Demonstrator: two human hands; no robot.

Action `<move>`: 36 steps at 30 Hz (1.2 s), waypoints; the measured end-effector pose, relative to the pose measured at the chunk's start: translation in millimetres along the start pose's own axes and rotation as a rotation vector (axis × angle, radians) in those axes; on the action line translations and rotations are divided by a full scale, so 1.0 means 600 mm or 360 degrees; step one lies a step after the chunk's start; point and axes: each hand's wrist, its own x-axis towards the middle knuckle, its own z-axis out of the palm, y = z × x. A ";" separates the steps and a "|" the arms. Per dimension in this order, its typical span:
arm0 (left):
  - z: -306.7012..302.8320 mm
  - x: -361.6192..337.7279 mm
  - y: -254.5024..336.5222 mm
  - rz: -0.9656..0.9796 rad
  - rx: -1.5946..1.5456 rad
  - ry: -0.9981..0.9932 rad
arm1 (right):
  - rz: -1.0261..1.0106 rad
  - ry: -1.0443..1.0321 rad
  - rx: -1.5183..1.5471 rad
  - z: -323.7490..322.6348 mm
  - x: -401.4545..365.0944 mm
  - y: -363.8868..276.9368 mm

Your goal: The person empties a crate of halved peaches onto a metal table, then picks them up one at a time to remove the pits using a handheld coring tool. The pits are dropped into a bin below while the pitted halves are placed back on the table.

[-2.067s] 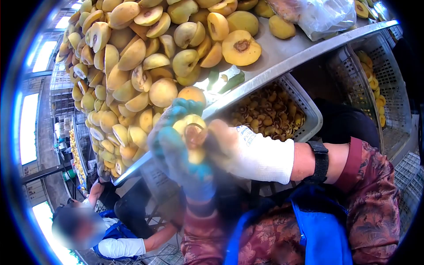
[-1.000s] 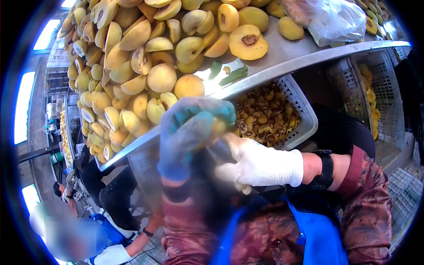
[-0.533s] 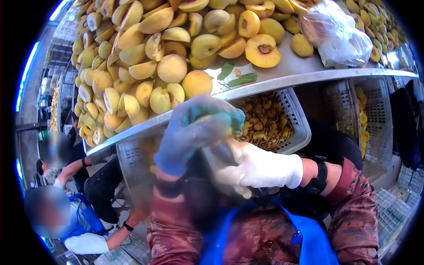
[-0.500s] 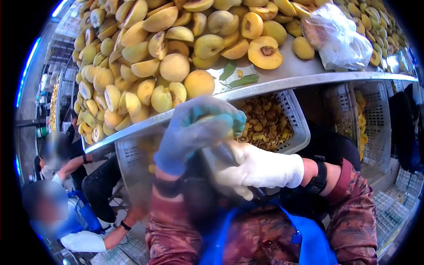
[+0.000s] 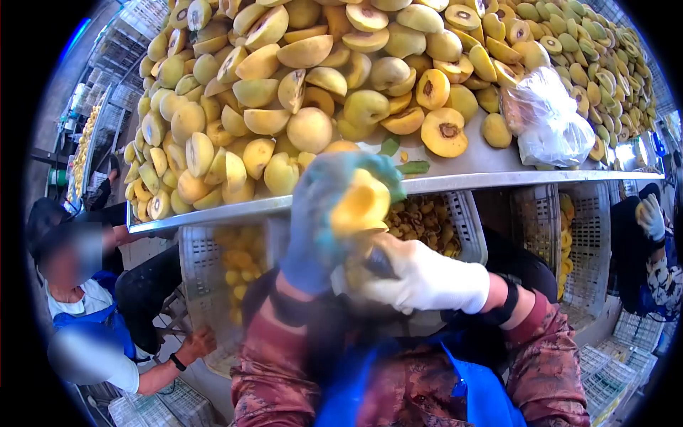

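In a blue-grey and green glove, my left hand point(image 5: 316, 213) is wrapped round a yellow peach half point(image 5: 361, 203), its cut face turned up. My right hand point(image 5: 420, 274), gloved in white, is closed just below it around a dark tool handle point(image 5: 378, 262), blurred by motion. The tool's working end is not clear. Both hands are in front of the metal table edge point(image 5: 498, 181). Halved peaches point(image 5: 309, 129) are heaped on the table beyond them. A crate point(image 5: 473, 228) under the edge holds small brown and yellow pieces point(image 5: 427, 220).
A white plastic bag point(image 5: 551, 121) lies on the table at the right. Crates with yellow fruit stand below at the left point(image 5: 196, 263) and right point(image 5: 590, 242). People point(image 5: 78, 306) sit at the left, and a co-worker's gloved hand point(image 5: 650, 217) shows at the far right.
The view has shifted, showing more of the table. My left hand has turned, so the yellow peach half now shows in it. My right hand remains close beside it.
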 end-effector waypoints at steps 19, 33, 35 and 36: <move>-0.241 -0.088 0.127 -0.0094 0.3062 0.0467 | -0.0218 0.0013 -0.1693 -0.039 -0.041 0.083; -0.106 -0.044 0.096 0.0640 0.2325 -0.0147 | 0.0222 0.0304 0.0623 -0.035 0.005 0.015; -0.049 -0.044 0.095 0.0774 0.2307 -0.0328 | 0.0157 0.0196 0.1122 -0.042 0.001 0.002; -0.026 -0.043 0.092 0.0777 0.2263 -0.0418 | 0.0167 0.0251 0.1153 -0.044 0.004 -0.005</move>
